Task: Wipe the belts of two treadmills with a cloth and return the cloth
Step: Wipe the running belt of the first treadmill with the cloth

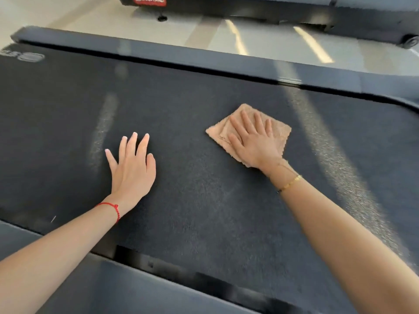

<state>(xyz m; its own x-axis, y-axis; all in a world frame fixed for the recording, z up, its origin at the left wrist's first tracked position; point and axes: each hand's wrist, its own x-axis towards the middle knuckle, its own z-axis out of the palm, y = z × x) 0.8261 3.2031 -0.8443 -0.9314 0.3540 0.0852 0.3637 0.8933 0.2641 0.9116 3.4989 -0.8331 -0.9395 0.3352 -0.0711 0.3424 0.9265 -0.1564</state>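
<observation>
A dark textured treadmill belt (204,200) fills most of the view. A folded tan cloth (280,134) lies flat on the belt at centre right. My right hand (254,141) presses palm-down on the cloth with fingers spread, covering much of it. My left hand (131,168) rests flat on the bare belt to the left of the cloth, fingers slightly apart, holding nothing. A second treadmill (249,7) stands beyond, at the top of the view, only its base visible.
The near side rail (113,288) of the treadmill runs along the bottom, the far side rail (158,53) along the top. Pale floor (204,35) separates the two machines. Light streaks fall across the belt.
</observation>
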